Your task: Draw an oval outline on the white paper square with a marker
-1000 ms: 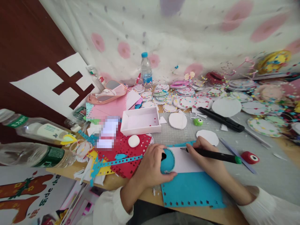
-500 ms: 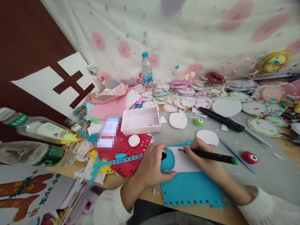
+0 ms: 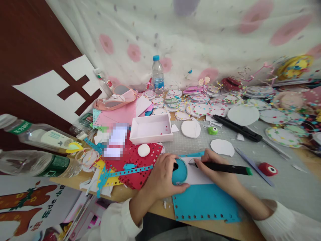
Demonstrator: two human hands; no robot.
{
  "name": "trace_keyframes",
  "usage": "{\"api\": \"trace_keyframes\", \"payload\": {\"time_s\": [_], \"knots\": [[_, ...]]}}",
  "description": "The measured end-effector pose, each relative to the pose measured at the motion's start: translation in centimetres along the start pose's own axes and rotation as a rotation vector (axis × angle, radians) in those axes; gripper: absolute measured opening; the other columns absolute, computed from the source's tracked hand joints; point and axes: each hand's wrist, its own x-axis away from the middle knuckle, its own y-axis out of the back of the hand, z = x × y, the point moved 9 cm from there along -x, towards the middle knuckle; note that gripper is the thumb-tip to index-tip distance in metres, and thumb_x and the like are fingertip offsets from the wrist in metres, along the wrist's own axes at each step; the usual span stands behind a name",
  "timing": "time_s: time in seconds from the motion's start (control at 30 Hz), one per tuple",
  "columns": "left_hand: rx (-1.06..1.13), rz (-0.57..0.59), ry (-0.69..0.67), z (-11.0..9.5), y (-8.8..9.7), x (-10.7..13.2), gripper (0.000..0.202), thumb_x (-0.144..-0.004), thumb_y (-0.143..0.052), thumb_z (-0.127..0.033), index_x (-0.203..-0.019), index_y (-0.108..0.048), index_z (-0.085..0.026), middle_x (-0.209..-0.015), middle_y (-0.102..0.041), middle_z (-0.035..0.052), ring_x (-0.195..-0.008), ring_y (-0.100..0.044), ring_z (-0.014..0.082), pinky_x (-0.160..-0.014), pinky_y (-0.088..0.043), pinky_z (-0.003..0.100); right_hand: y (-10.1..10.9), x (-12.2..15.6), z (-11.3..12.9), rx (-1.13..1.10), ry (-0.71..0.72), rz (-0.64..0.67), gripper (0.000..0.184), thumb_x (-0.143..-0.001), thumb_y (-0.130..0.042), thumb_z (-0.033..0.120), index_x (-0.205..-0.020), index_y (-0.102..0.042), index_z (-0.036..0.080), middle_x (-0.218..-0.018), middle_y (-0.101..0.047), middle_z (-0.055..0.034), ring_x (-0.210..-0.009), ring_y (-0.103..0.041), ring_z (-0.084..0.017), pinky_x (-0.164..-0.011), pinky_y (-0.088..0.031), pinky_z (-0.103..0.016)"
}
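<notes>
My left hand (image 3: 164, 174) is wrapped round a blue rounded object (image 3: 181, 175) with a rough rim, pressed at the left end of a white paper strip (image 3: 200, 177). A small black piece (image 3: 175, 166) shows by its fingers; I cannot make out what it is. My right hand (image 3: 213, 169) grips a black marker pen (image 3: 230, 168) with a green end, its tip at the white paper beside the blue object. A faint curved line shows near the tip. Under the strip lies a blue sheet (image 3: 204, 202) with star holes along its edges.
Behind the hands are a white box (image 3: 151, 129), a white oval piece (image 3: 143, 150), a black utility knife (image 3: 238, 129) and green (image 3: 212, 130) and red (image 3: 268, 169) craft punches. Decorated paper discs (image 3: 202, 109) line the back. Bottles (image 3: 47, 165) lie at left; a red perforated sheet (image 3: 132, 175) is nearby.
My right hand and the marker have shifted slightly left, and a faint curved line now shows on the white paper. My left hand stays on the blue object.
</notes>
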Motion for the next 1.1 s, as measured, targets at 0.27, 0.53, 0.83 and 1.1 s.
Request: {"api": "trace_keyframes", "payload": {"time_s": [0.27,0.53,0.83,1.1], "knots": [[0.005,0.005,0.004,0.10,-0.04,-0.01,0.064,-0.061,-0.088,-0.035,-0.100,-0.039,-0.023,-0.118,-0.058,0.0128,-0.112,-0.054,0.0323,-0.094,-0.047,0.049,-0.19,0.17,0.17,-0.003,-0.015,0.042,0.033,-0.088,-0.061,0.043,-0.066,-0.043,0.027,-0.058,-0.046,0.0049,-0.055,-0.046,-0.016,-0.050,-0.037,-0.029],[0.011,0.012,0.016,0.10,-0.01,-0.03,0.060,-0.063,-0.086,-0.036,-0.099,-0.039,-0.024,-0.119,-0.057,0.0121,-0.112,-0.054,0.0328,-0.093,-0.047,0.050,-0.39,0.00,0.45,-0.020,-0.028,0.069,0.035,-0.086,-0.060,0.042,-0.063,-0.039,0.027,-0.058,-0.046,0.0041,-0.054,-0.044,-0.016,-0.049,-0.036,-0.029],[-0.022,-0.005,0.014,0.02,0.27,-0.10,0.060,-0.061,-0.087,-0.038,-0.100,-0.044,-0.023,-0.119,-0.059,0.0117,-0.111,-0.055,0.0325,-0.093,-0.047,0.051,-0.54,-0.21,0.96,-0.047,-0.048,0.126,0.040,-0.084,-0.061,0.045,-0.060,-0.035,0.026,-0.055,-0.041,0.0043,-0.053,-0.038,-0.015,-0.048,-0.031,-0.030],[-0.032,-0.019,-0.001,-0.03,0.40,-0.07,0.061,-0.059,-0.089,-0.037,-0.096,-0.043,-0.023,-0.117,-0.060,0.0116,-0.109,-0.054,0.0314,-0.092,-0.047,0.051,-0.76,-0.01,0.57,-0.078,-0.061,0.171,0.038,-0.083,-0.062,0.040,-0.061,-0.035,0.026,-0.055,-0.041,0.0050,-0.053,-0.039,-0.014,-0.049,-0.031,-0.029]]}}
